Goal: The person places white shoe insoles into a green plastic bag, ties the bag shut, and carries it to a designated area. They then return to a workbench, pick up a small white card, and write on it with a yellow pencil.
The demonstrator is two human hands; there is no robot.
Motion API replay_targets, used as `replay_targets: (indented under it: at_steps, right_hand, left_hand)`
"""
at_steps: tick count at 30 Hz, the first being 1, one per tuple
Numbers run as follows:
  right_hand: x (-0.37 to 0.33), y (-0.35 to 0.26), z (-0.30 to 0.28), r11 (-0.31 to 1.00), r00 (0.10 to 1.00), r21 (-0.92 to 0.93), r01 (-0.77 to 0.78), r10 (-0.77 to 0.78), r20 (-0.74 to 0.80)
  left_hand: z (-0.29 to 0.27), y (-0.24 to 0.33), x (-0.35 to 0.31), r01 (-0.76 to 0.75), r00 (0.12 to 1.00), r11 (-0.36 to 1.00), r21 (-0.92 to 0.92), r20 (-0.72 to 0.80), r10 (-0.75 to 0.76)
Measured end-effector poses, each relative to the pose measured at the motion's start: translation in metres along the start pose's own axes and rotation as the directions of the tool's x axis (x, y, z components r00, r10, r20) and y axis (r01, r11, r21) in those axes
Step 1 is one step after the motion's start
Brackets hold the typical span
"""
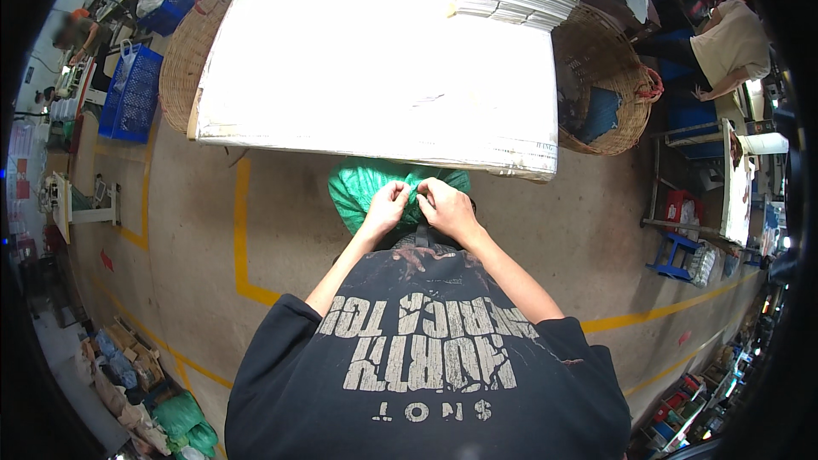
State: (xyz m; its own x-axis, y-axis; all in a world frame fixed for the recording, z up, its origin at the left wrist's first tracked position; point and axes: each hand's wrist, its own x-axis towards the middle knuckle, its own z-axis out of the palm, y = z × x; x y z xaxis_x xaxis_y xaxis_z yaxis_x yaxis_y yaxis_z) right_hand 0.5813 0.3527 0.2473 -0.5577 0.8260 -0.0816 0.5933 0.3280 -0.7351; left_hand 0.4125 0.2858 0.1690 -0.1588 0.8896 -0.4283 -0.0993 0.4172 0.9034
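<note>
Two bare hands at a green woven-plastic sack, centre of frame

Item 1: left hand (385, 206), bare, at the centre of the frame. Thumb and forefinger bunched close together at the tips; whether they are clamped on material cannot be told.

Item 2: right hand (449, 210), bare, just beside the left, its bent fingers facing it. Fingertips near one another; a firm grip cannot be confirmed, and anything between the two hands is too small to identify.

Item 3: crumpled, glossy green sack (348, 192), apparently woven plastic, lying behind and below the hands, just under the table's near edge in the picture. Its far side is partly hidden.

Handling note, by judgement: such slick, thin material probably slips, so a small, firm pinch with each hand, close to the point being worked, should serve best. Steadying one side while the other hand makes fine movements, with slack folds spread clear of the fingertips, would likely help; a hard tug could tear the weave.

Item 4: broad white-topped rectangular table (375, 85), upper centre, its near edge scuffed.

Item 5: stack of flat white sheets (511, 4), upper centre-right, on the table.

Item 6: round brown wicker basket (626, 132), upper right, blue material inside.

Item 7: bright blue perforated plastic crate (132, 94), upper left.
</note>
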Motion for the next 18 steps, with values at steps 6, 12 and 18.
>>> replay_targets:
  at_steps: [6, 12, 18]
  right_hand:
    - [0.000, -0.001, -0.014, 0.995, 0.994, 0.077, -0.066, 0.059, 0.095]
    - [-0.005, -0.004, -0.037, 0.939, 0.917, 0.313, -0.143, 0.007, 0.398]
    - [-0.009, -0.016, -0.053, 0.921, 0.833, 0.350, -0.170, -0.055, 0.550]
  left_hand:
    - [-0.003, 0.013, -0.012, -0.107, 0.994, 0.977, 0.182, -0.001, 0.109]
    - [-0.012, 0.056, -0.047, -0.356, 0.933, 0.805, 0.475, 0.128, 0.337]
    - [-0.029, 0.103, -0.080, -0.271, 0.951, 0.845, 0.461, 0.265, 0.161]
